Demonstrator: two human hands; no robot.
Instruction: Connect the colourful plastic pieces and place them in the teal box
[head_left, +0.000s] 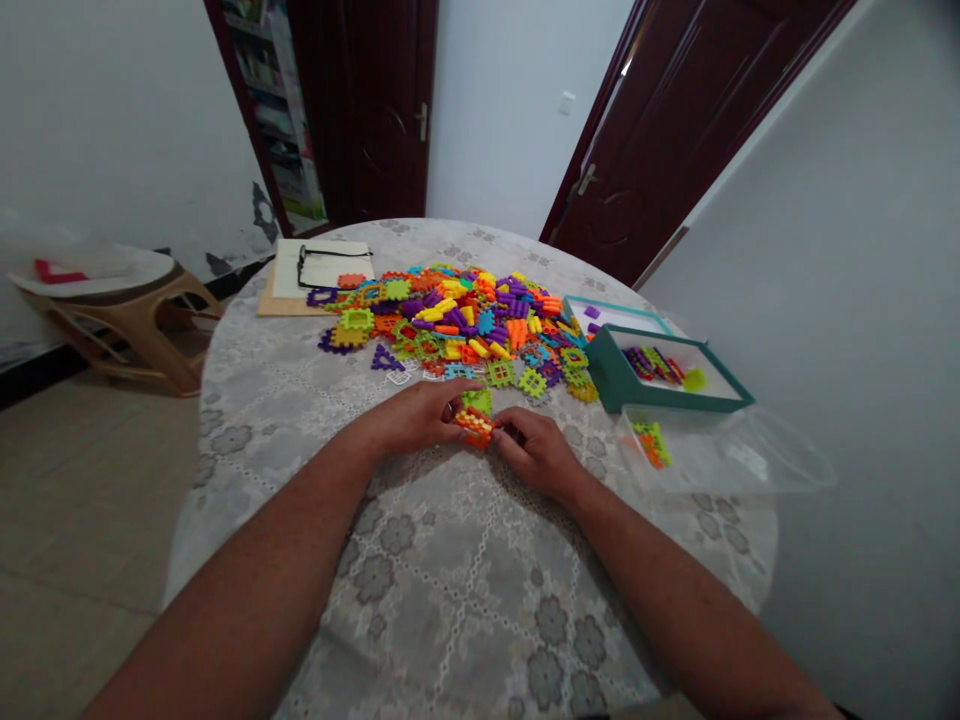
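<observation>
An orange and yellow block of toy pieces (pixel 475 427) is between my two hands, low over the patterned tablecloth (pixel 442 560). My left hand (pixel 427 412) grips its left side, fingers curled, with a lime green piece (pixel 478 402) just behind the block near the fingertips. On the right side, my right hand (pixel 534 448) pinches the block's edge between thumb and fingers. Just beyond my hands spreads a large pile of colourful plastic pieces (pixel 486 322) in purple, yellow, orange, green and blue.
To the right stand a green box (pixel 611 375) with rows of pieces and a clear plastic tray (pixel 705 465) holding green and orange pieces. Black glasses (pixel 301 268) lie on a pad (pixel 285 303) at the back left. Beyond the table's left is a wooden stool (pixel 154 330).
</observation>
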